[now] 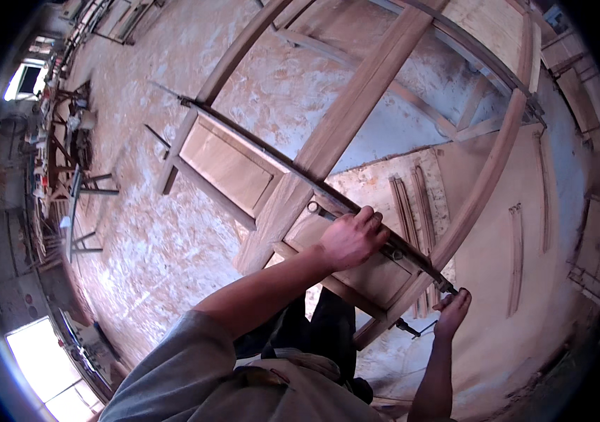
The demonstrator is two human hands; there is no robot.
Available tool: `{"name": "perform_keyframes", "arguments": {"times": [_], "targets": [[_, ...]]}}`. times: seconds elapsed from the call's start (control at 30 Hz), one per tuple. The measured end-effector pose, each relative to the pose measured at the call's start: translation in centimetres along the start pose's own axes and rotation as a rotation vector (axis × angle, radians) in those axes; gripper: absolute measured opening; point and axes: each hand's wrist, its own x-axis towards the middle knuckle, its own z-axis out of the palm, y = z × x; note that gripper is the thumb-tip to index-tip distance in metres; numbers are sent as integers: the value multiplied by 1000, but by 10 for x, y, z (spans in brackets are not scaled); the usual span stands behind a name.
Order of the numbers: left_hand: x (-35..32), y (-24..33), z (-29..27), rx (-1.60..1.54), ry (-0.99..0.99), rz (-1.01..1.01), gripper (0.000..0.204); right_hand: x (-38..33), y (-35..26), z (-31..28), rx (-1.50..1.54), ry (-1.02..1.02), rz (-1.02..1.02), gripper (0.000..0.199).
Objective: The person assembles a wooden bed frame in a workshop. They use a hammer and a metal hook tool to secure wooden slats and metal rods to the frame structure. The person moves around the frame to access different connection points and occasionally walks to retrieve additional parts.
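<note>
A large wooden frame [361, 102] with curved outer pieces, crossing rails and inset panels lies before me. A long dark bar clamp [261, 144] runs across it. My left hand [355, 238] is closed over the clamp's bar, right of the middle rail. Beside that hand a metal ring end [313, 207] sticks out; how it is held is hidden. My right hand [453, 313] closes around the clamp's screw end, beyond the frame's right side piece. A second clamp end [407, 328] with a thin cross handle shows below, near my right hand. Panels [226, 163] fill the near section.
Several wooden strips [515, 260] lie on boards on the floor to the right. More timber [581, 105] is stacked at the far right edge. A metal stand [78, 211] and a cluttered bench line the left wall. Pale dust streaks the floor [138, 281].
</note>
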Motion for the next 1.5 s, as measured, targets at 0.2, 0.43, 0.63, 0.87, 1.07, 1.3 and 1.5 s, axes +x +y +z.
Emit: {"name": "perform_keyframes", "arguments": {"times": [0.2, 0.43, 0.63, 0.87, 1.07, 1.3, 1.5], "targets": [[-9, -2, 6, -34, 14, -14, 24, -4, -24, -1, -135, -119, 148, 36], [-7, -5, 10, -48, 63, 9, 23, 25, -96, -14, -385, -428, 887, 39], [-7, -3, 4, -46, 15, -17, 22, -23, -98, -17, -408, -391, 329, 32], [-3, -3, 4, -6, 22, -3, 23, -15, -40, -62, -959, -444, -850, 14], [-2, -3, 2, 32, 52, 35, 28, 1, -37, -52, -799, -500, -1093, 24], [2, 0, 0, 14, 32, 27, 28, 8, -10, -41, -591, -318, -1072, 34], [4, 1, -3, 26, 48, 33, 26, 14, -23, -39, -347, -267, -779, 31]]}}
